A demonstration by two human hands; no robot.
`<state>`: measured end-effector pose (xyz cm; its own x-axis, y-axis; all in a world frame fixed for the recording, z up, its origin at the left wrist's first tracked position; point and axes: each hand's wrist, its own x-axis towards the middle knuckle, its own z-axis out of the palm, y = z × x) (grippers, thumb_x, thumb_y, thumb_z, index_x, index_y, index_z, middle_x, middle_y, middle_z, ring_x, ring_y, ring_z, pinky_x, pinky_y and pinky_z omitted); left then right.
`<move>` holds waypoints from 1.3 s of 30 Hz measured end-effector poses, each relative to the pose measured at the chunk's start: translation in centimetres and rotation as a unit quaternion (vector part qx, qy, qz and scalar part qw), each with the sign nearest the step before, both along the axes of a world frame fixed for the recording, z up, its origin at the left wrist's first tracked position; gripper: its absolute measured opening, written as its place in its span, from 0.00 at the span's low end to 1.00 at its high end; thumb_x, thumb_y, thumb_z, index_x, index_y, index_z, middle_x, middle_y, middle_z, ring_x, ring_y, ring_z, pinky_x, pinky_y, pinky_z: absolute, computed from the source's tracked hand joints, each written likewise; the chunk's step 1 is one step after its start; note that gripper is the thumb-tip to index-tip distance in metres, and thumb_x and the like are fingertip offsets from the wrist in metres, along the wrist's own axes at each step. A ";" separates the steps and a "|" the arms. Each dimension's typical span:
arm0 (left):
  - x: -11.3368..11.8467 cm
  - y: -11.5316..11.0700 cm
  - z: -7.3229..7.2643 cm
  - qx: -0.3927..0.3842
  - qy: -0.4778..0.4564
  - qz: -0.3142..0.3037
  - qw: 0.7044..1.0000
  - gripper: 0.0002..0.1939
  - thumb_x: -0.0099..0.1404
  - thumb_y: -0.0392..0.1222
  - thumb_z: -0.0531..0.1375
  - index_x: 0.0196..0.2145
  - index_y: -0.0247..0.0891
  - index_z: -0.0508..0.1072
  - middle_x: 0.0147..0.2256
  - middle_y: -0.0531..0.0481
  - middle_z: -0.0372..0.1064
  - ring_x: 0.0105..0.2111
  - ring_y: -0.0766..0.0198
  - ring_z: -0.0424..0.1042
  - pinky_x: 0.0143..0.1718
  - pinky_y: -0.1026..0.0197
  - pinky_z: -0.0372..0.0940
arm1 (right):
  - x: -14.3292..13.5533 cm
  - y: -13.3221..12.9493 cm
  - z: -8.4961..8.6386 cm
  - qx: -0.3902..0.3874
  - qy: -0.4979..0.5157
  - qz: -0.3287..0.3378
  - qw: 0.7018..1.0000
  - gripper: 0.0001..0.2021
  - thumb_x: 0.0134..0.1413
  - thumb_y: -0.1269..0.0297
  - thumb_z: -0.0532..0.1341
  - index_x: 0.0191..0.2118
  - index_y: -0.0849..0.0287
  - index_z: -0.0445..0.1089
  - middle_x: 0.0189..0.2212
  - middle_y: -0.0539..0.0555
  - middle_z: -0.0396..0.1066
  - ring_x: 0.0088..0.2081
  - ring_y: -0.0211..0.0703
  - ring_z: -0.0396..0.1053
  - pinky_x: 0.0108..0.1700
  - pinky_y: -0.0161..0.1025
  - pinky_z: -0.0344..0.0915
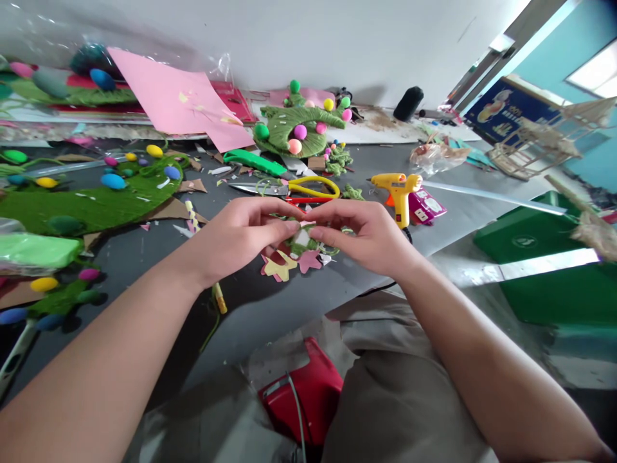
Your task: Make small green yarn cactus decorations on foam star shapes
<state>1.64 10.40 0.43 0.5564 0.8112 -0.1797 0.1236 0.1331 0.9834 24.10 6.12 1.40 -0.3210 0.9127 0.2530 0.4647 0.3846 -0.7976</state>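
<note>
Between the fingertips of both hands is a small green yarn-wrapped piece with a whitish middle. My left hand pinches it from the left, thumb and fingers closed on its edge. On the other side, my right hand grips it the same way, the fingertips of the two hands nearly touching. Fingers cover part of the piece. Just below lie a yellow paper star and a pink paper star on the dark table. Yellow-handled scissors rest behind the hands.
A yellow glue gun stands right of the scissors, near a purple box. Behind are a green cutter and a green yarn shape with pompoms. Larger decorated green shapes lie left. A green bin is at right.
</note>
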 end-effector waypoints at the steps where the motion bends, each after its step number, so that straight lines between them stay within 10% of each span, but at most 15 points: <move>1: 0.0 0.0 0.0 0.004 0.000 -0.002 1.000 0.13 0.64 0.46 0.70 0.46 0.43 0.83 0.33 0.51 0.78 0.29 0.65 0.77 0.29 0.64 0.73 | -0.1 0.0 0.0 0.005 -0.005 -0.004 1.000 0.10 0.62 0.63 0.68 0.47 0.58 0.81 0.44 0.53 0.82 0.41 0.42 0.78 0.43 0.38 0.73; 15: 0.4 0.4 -0.6 0.012 0.024 0.086 0.996 0.13 0.58 0.46 0.74 0.38 0.39 0.81 0.34 0.49 0.82 0.34 0.61 0.81 0.35 0.63 0.75 | 0.2 -0.2 -0.2 0.114 -0.067 -0.089 0.987 0.05 0.62 0.66 0.66 0.43 0.57 0.79 0.44 0.55 0.80 0.48 0.48 0.75 0.54 0.47 0.68; 19: 0.3 0.4 -0.7 -0.009 -0.003 0.104 0.995 0.14 0.58 0.45 0.74 0.39 0.38 0.81 0.35 0.49 0.82 0.35 0.60 0.82 0.40 0.60 0.77 | 4.0 -0.8 0.4 -0.002 -0.105 -0.203 0.973 0.15 0.58 0.53 0.69 0.27 0.57 0.72 0.21 0.48 0.67 0.24 0.37 0.61 0.27 0.38 0.58; 23: 0.3 0.1 -0.7 -0.037 -0.035 0.089 0.995 0.10 0.62 0.42 0.72 0.40 0.36 0.82 0.38 0.48 0.83 0.36 0.62 0.82 0.44 0.60 0.77 | 9.8 -1.9 0.9 -0.155 -0.243 -0.337 0.896 0.34 0.52 0.38 0.69 0.16 0.55 0.51 0.14 0.44 0.46 0.19 0.33 0.45 0.24 0.39 0.44; 26: 0.4 -0.1 -0.6 -0.049 -0.044 0.083 0.994 0.10 0.63 0.40 0.71 0.42 0.35 0.82 0.39 0.48 0.83 0.37 0.63 0.82 0.44 0.61 0.77 | 13.2 -1.1 -0.3 -0.091 -0.238 -0.439 0.861 0.28 0.51 0.34 0.67 0.21 0.55 0.67 0.18 0.48 0.59 0.22 0.37 0.54 0.26 0.40 0.52; 33: 0.4 -0.3 -0.4 -0.043 -0.027 0.065 0.997 0.14 0.62 0.42 0.72 0.45 0.36 0.81 0.40 0.47 0.82 0.37 0.63 0.82 0.41 0.62 0.78 | 13.9 2.8 -4.0 -0.018 -0.171 -0.430 0.886 0.20 0.45 0.46 0.73 0.23 0.57 0.70 0.21 0.49 0.65 0.25 0.41 0.61 0.29 0.41 0.55; 39: 0.6 -0.2 -0.4 -0.048 -0.015 0.090 0.995 0.11 0.61 0.43 0.72 0.41 0.39 0.81 0.33 0.48 0.82 0.33 0.59 0.83 0.33 0.62 0.77 | 10.5 0.4 -2.3 -0.034 0.051 -0.299 0.952 0.13 0.58 0.56 0.68 0.46 0.55 0.76 0.48 0.55 0.79 0.37 0.43 0.74 0.38 0.40 0.69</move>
<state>2.21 10.16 -0.02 0.4103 0.8778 -0.2471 0.0612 0.2439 0.9679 34.60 6.56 -0.93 0.2841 0.9401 0.1882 0.5034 0.0208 -0.8638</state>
